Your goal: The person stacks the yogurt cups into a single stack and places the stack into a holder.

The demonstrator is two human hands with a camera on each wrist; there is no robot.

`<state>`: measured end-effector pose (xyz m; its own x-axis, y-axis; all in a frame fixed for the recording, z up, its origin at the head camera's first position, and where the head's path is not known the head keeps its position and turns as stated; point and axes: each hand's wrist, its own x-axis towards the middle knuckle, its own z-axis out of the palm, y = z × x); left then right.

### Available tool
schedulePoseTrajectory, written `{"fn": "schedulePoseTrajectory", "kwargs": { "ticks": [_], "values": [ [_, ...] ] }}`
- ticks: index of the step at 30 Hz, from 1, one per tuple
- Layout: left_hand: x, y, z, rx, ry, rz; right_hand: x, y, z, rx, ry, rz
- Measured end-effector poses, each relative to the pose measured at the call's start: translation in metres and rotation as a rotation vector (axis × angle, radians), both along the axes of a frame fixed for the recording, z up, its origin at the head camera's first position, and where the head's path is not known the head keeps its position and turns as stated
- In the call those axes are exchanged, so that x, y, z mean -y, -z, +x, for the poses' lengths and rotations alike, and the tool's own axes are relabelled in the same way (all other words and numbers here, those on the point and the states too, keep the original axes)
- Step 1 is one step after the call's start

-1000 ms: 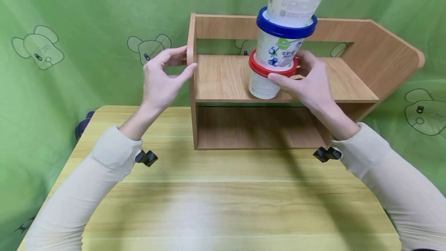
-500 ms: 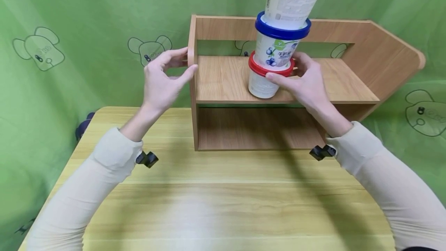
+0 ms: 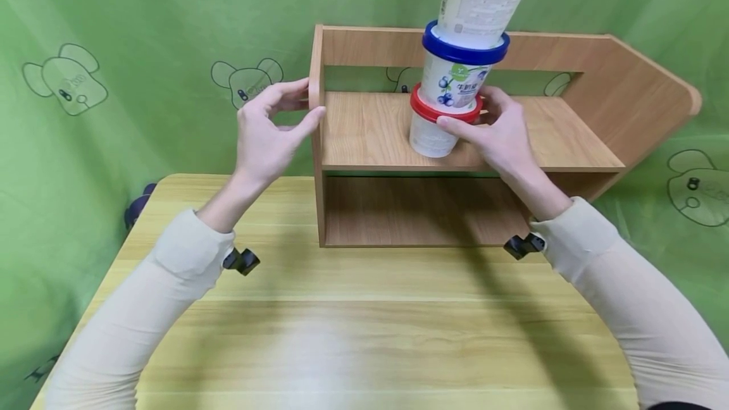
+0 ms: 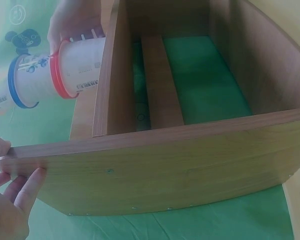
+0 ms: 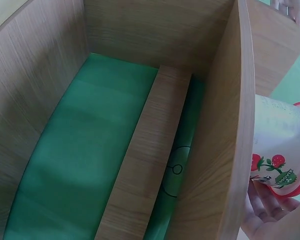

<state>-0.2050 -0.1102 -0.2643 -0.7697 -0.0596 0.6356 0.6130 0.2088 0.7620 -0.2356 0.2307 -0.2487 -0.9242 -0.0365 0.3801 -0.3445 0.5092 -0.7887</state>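
Three white paper tubs stand stacked on the upper board of a wooden desk shelf. The bottom tub has a red lid; in the right wrist view strawberries are printed on its side. Above it is a blueberry tub with a blue lid, and on top a tub with a yellow lid. My right hand holds the bottom tub near its red lid, thumb in front, fingers partly hidden behind. My left hand grips the shelf's left side panel between thumb and fingers.
The shelf stands at the back of a wooden table, with a lower compartment under the upper board. Behind hangs a green curtain with cartoon bear drawings. Dark wrist cameras sit at both cuffs. A purple object shows beyond the table's left edge.
The tub stack has shifted slightly back on the board, and its top has come lower in view, so the yellow lid shows. My right hand has moved slightly with it; my left hand stays put.
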Motion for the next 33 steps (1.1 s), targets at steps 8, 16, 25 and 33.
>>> {"fn": "schedulePoseTrajectory", "kwargs": {
  "ticks": [8, 16, 25, 33],
  "values": [
    [0.001, 0.0, 0.0, 0.0, -0.008, 0.001, 0.002, 0.0, -0.005, -0.012, -0.014, -0.017],
    [0.0, 0.0, 0.0, -0.006, -0.005, 0.0, 0.002, 0.001, -0.01, -0.008, -0.021, -0.034],
    [-0.001, -0.001, 0.0, 0.02, -0.006, 0.004, 0.0, 0.0, -0.009, 0.006, -0.013, -0.022],
    [0.005, -0.002, 0.004, 0.049, -0.014, 0.029, -0.003, -0.004, -0.003, 0.022, -0.016, -0.025]
  ]
}}
